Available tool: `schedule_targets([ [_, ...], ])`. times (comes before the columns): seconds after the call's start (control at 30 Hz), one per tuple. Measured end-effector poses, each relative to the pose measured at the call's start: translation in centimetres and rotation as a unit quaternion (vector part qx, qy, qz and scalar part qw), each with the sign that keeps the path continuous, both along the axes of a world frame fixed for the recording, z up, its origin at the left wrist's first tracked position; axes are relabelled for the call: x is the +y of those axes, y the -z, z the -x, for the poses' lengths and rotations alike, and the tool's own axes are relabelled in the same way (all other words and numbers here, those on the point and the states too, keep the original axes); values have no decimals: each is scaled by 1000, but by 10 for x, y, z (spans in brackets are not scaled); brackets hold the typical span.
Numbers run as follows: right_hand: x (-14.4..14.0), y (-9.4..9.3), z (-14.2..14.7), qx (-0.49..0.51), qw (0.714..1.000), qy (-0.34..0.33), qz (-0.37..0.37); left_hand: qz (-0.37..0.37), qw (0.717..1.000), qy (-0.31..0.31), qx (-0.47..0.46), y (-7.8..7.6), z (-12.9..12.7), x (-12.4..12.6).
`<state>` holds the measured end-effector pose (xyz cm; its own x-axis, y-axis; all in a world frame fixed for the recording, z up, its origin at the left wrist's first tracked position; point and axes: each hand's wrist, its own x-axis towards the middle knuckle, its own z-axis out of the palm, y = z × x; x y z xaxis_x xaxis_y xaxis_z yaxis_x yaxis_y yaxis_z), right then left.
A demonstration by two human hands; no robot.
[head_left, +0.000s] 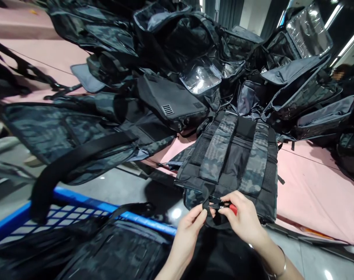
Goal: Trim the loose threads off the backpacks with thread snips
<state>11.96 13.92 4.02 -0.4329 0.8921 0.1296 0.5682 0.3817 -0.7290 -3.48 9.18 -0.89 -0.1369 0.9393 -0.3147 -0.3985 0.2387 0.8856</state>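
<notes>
Here, both hands at the near edge, working close together:
Backpack: camouflage, lying back-panel up on the pink worktop, shoulder straps toward the camera, its lower edge hanging over the worktop's near side.
Strap: black webbing at the bottom of the backpack, looping down between the hands.
Left hand: fingertips clenched on the strap, thumb and forefinger pinching the webbing.
Right hand: grip closed on a small red-handled tool, its dark tip meeting the strap just beside the left fingers; a bracelet shows on that wrist.
Pile: many more dark bags heaped across the worktop behind, several with flaps open and clear plastic pockets gleaming; what is inside them I cannot tell.
Blue cart: wire-grid basket at lower left, holding more dark camouflage bags, one black strap draped over its rim.
</notes>
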Motion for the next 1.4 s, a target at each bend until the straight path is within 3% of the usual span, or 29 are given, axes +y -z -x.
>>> schedule_targets([
  [0.2,-1,4,2,-16,999,8,-30,-4,999,-3,33,4,0,-1],
  [0.33,-2,6,0,39,999,22,-22,15,1000,-6,25,4,-1,-3],
  [0.57,-11,0,-32,182,970,153,-48,50,995,-88,-26,-16,27,20],
  [0.7,-24,1,-51,174,962,211,-12,24,996,-76,33,-21,41,33],
  [0.8,-36,7,-56,169,962,210,39,0,985,-57,162,-13,41,26],
  [0.93,-50,17,-55,197,954,212,83,-13,927,-133,349,-9,33,3],
  [1.0,-56,22,-53,215,947,223,92,-87,882,-174,428,-13,25,-5],
  [1.03,-58,24,-51,221,944,227,95,-149,858,-161,464,-16,20,-7],
  [1.13,-64,30,-48,228,941,229,102,-321,785,7,530,-19,2,-6],
  [1.23,-68,33,-47,239,938,225,109,-350,740,145,555,-14,-12,-1],
  [1.3,-72,34,-47,244,935,227,120,-318,767,173,530,-10,-17,1],
  [1.4,-76,35,-46,246,932,231,129,-218,867,193,403,-15,-16,4],
])
